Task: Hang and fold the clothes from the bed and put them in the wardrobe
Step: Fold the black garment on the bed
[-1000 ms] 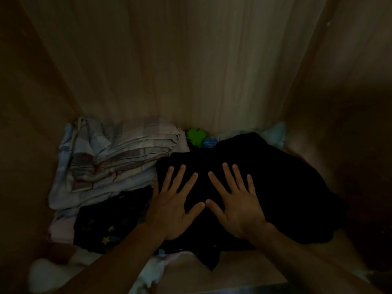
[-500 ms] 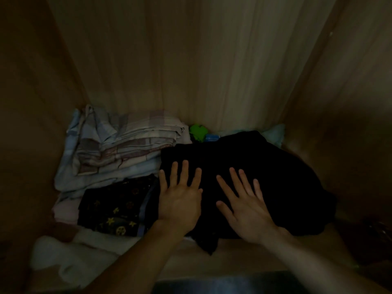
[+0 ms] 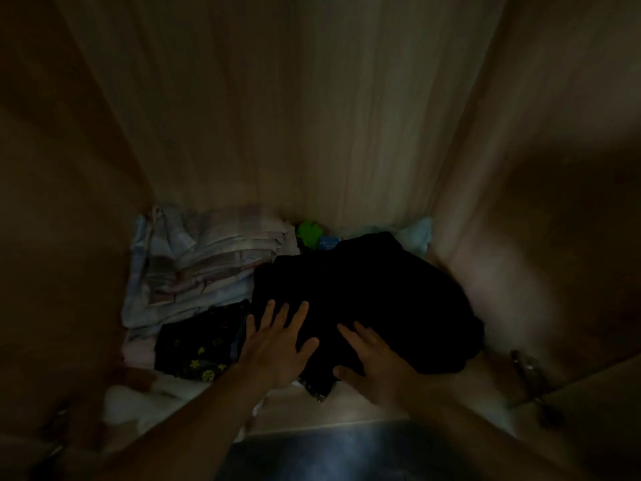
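it is dim inside the wardrobe and the view is a little smeared. a folded black garment lies on the wooden shelf, over to the right, with its rear edge near the back panel and one corner trailing forward between the wrists. both bare hands lie palm down on its near edge. the left hand is flat on the garment's left front corner, fingers straight and fanned apart. the right hand is just beside it, fingers stretched forward and slightly apart, thumb out to the side by the front hem. neither hand curls round the cloth or pinches it.

to the left, touching the black garment, a stack of folded pale checked clothes sits against the left wall. in front of that stack lies a dark cloth with yellow stars, just beside the left hand. white fabric is bunched at the front left. behind the black garment a small green thing and something blue peek out, and a light blue cloth shows in the right rear corner. i cannot tell what those are.
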Demonstrator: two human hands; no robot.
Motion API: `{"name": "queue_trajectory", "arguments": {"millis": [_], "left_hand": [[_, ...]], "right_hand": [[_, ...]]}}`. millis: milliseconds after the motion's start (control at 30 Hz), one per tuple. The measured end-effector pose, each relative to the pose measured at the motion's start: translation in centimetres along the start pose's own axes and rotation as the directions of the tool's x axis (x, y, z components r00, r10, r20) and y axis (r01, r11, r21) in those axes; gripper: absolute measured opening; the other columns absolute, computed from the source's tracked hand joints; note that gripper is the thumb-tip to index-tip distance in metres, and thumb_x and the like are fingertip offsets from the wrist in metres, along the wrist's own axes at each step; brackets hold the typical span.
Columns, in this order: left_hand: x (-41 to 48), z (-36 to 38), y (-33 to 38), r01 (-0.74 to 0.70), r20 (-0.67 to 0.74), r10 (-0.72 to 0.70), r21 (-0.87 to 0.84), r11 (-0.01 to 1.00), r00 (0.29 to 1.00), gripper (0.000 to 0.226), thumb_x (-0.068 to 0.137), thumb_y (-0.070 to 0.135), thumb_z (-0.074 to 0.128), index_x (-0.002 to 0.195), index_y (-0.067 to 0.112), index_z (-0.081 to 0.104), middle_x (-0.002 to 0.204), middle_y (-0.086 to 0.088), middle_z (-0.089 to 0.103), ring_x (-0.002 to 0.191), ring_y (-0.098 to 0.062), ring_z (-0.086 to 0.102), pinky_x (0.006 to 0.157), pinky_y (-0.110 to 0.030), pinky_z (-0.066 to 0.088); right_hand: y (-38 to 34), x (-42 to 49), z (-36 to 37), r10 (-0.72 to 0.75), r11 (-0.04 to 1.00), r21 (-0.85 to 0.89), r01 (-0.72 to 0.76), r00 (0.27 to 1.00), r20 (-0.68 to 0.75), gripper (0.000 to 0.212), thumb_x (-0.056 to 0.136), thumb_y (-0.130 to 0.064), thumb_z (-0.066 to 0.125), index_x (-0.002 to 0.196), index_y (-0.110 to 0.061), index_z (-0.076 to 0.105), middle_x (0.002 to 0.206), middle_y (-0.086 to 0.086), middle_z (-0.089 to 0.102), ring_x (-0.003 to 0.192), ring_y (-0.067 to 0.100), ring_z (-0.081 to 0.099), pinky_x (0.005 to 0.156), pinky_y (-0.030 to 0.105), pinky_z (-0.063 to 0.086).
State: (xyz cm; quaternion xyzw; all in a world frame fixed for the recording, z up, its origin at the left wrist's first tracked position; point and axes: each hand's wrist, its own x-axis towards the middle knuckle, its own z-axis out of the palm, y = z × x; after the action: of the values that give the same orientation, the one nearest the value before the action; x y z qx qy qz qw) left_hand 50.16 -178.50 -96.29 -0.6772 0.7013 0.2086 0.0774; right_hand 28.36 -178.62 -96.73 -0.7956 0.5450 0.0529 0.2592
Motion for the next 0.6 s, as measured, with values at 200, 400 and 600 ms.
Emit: {"name": "queue_trajectory", "arguments": {"millis": [200, 400, 600], "left_hand": [[-12.0, -10.7, 3.4, 0.068, 0.019, -0.068, -0.013, 0.998, 0.998, 0.069, 0.1, 0.06, 0.023, 0.155, 0.038, -0.011, 0.167, -0.001, 0.004, 0.153, -0.024, -0.004, 0.123, -0.05, 0.002], [-25.3, -23.5, 9.1, 0.144, -0.012, -0.152, -0.244, 0.959, 0.988, 0.068, 0.098, 0.064, 0.026, 0.153, 0.044, -0.008, 0.165, 0.0, 0.013, 0.15, -0.024, 0.016, 0.122, -0.039, 0.017], [-38.5, -38.0, 14.6, 0.084, -0.144, -0.123, -0.246, 0.965, 0.982, 0.088, 0.076, 0.077, 0.007, 0.156, 0.039, 0.008, 0.16, -0.001, 0.029, 0.145, -0.025, 0.029, 0.117, -0.041, 0.029]], "right_hand": [[-3.4, -12.8, -10.4, 0.02, 0.995, 0.097, -0.033, 0.991, 0.132, 0.068, 0.1, -0.053, 0.038, 0.155, -0.04, 0.001, 0.165, -0.006, -0.004, 0.151, 0.018, 0.001, 0.12, 0.04, 0.019], [-9.3, -23.4, -24.7, -0.005, 0.992, 0.125, 0.006, 1.0, -0.006, 0.067, 0.096, -0.061, 0.036, 0.154, -0.041, 0.01, 0.164, -0.004, 0.012, 0.149, 0.018, 0.015, 0.118, 0.036, 0.025], [-17.0, -35.5, -39.2, -0.106, 0.991, 0.076, 0.115, 0.988, -0.111, 0.064, 0.097, -0.057, 0.037, 0.154, -0.038, 0.014, 0.163, -0.002, 0.016, 0.149, 0.02, 0.015, 0.115, 0.043, 0.028]]}}
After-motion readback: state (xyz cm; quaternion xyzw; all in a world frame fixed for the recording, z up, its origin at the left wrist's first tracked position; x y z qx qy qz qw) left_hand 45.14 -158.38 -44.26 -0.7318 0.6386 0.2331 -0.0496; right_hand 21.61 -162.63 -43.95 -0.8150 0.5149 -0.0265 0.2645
